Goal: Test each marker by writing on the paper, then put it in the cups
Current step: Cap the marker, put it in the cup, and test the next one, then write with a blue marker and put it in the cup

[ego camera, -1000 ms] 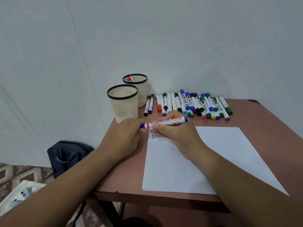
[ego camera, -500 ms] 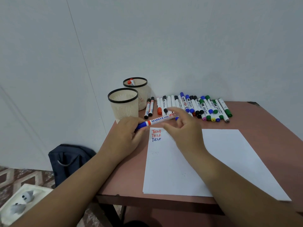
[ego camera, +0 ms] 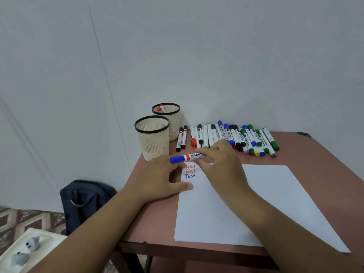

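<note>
Both hands meet at the top left corner of the paper [ego camera: 246, 203], which serves as the landmark for everything else. On its left edge the left hand [ego camera: 157, 180] lies flat on the table [ego camera: 325, 154], fingers relaxed and spread, thumb tip resting on the sheet's margin, gripping nothing. Just above that corner, the right hand [ego camera: 220, 164] pinches the blue marker [ego camera: 187, 157] between its fingertips; the marker lies nearly level over the corner, its blue cap pointing left, out over the left hand's knuckles, its far end hidden in the right hand's grip.

Left of the paper and off the table, a dark backpack [ego camera: 86, 201] sits on the floor against the wall, with a white tray [ego camera: 29, 251] holding small grey items further down left. Beyond the paper's top left corner stand two cream mesh cups with black rims: the near cup [ego camera: 152, 136], and behind it the far cup [ego camera: 167, 119] with a red-capped marker [ego camera: 161, 108] inside. On the paper itself, at that corner, three lines read "Test" [ego camera: 190, 171], two red and one blue. Beyond the paper's top edge lies a row of markers [ego camera: 232, 137] side by side, caps black, red, blue, green, pink and yellow, running toward the table's right side.
</note>
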Available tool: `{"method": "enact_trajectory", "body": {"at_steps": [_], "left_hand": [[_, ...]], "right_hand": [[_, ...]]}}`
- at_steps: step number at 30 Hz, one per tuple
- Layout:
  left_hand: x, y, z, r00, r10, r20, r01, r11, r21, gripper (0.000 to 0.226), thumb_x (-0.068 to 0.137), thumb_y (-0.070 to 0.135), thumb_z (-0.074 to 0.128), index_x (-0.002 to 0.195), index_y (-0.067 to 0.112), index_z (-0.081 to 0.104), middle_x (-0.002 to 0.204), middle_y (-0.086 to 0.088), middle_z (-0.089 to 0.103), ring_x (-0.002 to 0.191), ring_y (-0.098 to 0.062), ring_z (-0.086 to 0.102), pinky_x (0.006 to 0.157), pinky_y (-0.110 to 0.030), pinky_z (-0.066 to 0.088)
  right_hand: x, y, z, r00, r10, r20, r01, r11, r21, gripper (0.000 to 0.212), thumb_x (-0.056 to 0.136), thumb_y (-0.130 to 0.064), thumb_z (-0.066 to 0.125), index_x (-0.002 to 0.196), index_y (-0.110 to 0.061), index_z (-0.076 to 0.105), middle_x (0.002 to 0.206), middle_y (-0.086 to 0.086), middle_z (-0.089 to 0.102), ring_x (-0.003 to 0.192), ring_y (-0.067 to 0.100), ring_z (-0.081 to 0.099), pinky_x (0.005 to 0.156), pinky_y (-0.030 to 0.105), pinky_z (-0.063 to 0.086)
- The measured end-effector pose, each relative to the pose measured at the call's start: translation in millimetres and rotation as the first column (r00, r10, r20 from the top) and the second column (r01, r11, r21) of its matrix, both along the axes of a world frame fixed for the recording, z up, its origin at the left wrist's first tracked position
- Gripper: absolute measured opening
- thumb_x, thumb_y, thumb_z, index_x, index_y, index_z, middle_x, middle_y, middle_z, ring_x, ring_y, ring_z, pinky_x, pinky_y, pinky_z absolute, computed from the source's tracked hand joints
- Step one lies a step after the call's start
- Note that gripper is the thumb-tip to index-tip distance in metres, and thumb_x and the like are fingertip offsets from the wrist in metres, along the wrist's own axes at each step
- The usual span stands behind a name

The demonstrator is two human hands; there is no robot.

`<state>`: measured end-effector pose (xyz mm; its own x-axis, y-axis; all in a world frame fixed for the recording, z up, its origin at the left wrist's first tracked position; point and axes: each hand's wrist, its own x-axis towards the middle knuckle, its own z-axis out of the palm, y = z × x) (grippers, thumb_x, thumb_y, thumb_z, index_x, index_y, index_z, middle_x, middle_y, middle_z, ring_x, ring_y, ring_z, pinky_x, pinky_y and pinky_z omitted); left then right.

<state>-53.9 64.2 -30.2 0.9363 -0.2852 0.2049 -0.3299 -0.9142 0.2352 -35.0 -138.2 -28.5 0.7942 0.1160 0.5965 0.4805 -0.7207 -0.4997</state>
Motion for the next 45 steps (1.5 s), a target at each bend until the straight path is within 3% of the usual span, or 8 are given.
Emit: {"method": "enact_trajectory", "body": {"at_steps": [8,14,19,28,34,37,41,45], "left_hand": [[2,5,-2,0.999,-0.046,-0.023,0.045,0.998,-0.052,0.071,0.075,0.088,0.051,0.128,0.041,0.056,0.127,0.025,0.056,0.115,0.001,0.046,0.097,-0.031,0.047],[-1,4,1,0.999,-0.035,-0.028,0.033,0.997,-0.064,0.070,0.077,0.085,0.053,0.132,0.041,0.054,0.130,0.024,0.054,0.118,0.002,0.043,0.099,-0.028,0.044],[1,6,-2,0.999,-0.029,-0.022,0.027,0.997,-0.076,0.073,0.076,0.087,0.051,0.133,0.041,0.052,0.133,0.027,0.050,0.120,0.004,0.041,0.102,-0.027,0.042],[5,6,-5,0.999,-0.048,-0.010,0.046,0.995,-0.090,0.073,0.073,0.088,0.051,0.129,0.041,0.054,0.131,0.029,0.049,0.119,0.004,0.039,0.103,-0.028,0.039],[6,6,-5,0.998,-0.059,-0.009,0.058,0.993,-0.105,0.072,0.074,0.087,0.053,0.127,0.039,0.056,0.127,0.027,0.051,0.118,0.002,0.041,0.102,-0.030,0.041],[5,6,-3,0.998,-0.059,-0.023,0.056,0.994,-0.094,0.071,0.076,0.086,0.052,0.129,0.039,0.055,0.130,0.026,0.051,0.119,0.002,0.041,0.101,-0.029,0.042],[5,5,-3,0.998,-0.064,-0.013,0.062,0.994,-0.094,0.067,0.077,0.084,0.053,0.127,0.039,0.056,0.129,0.027,0.052,0.118,0.002,0.042,0.101,-0.028,0.042],[4,5,-6,0.999,-0.049,0.023,0.051,0.993,-0.111,0.065,0.077,0.082,0.055,0.124,0.039,0.059,0.122,0.026,0.056,0.114,0.002,0.045,0.098,-0.027,0.042]], "right_hand": [[24,-13,66,0.990,0.130,-0.053,-0.128,0.991,0.042,0.015,0.090,-0.022,0.078,0.104,-0.017,0.079,0.094,0.000,0.065,0.084,0.014,0.061,0.076,0.027,0.047],[81,18,121,0.973,0.204,-0.108,-0.176,0.959,0.222,0.027,0.092,-0.020,0.075,0.114,-0.026,0.060,0.100,-0.009,0.072,0.092,0.001,0.067,0.071,0.011,0.044],[127,55,133,0.965,0.237,-0.114,-0.184,0.918,0.352,0.019,0.095,-0.021,0.068,0.113,-0.026,0.063,0.105,-0.004,0.073,0.096,0.017,0.072,0.091,0.038,0.059],[162,81,105,0.933,0.183,-0.309,-0.171,0.983,0.068,0.025,0.098,-0.032,0.065,0.108,-0.010,0.071,0.101,0.001,0.066,0.092,0.019,0.058,0.071,0.030,0.043],[163,71,90,0.913,0.244,-0.326,-0.209,0.968,0.139,0.064,0.098,-0.044,0.066,0.152,-0.018,0.047,0.153,0.002,0.051,0.140,0.019,0.047,0.109,0.033,0.041],[152,62,77,0.970,0.186,-0.155,-0.153,0.967,0.205,0.066,0.094,-0.041,0.072,0.150,-0.020,0.045,0.149,0.002,0.048,0.136,0.019,0.046,0.112,0.038,0.042],[136,41,50,0.927,0.307,0.217,-0.271,0.946,-0.179,0.026,0.096,-0.018,0.067,0.122,-0.015,0.065,0.109,-0.005,0.054,0.105,0.016,0.046,0.093,0.040,0.050],[132,36,32,0.897,0.421,-0.135,-0.402,0.648,-0.646,0.050,0.092,-0.002,0.061,0.136,-0.025,0.067,0.126,-0.005,0.059,0.119,0.018,0.044,0.094,0.040,0.049]]}}
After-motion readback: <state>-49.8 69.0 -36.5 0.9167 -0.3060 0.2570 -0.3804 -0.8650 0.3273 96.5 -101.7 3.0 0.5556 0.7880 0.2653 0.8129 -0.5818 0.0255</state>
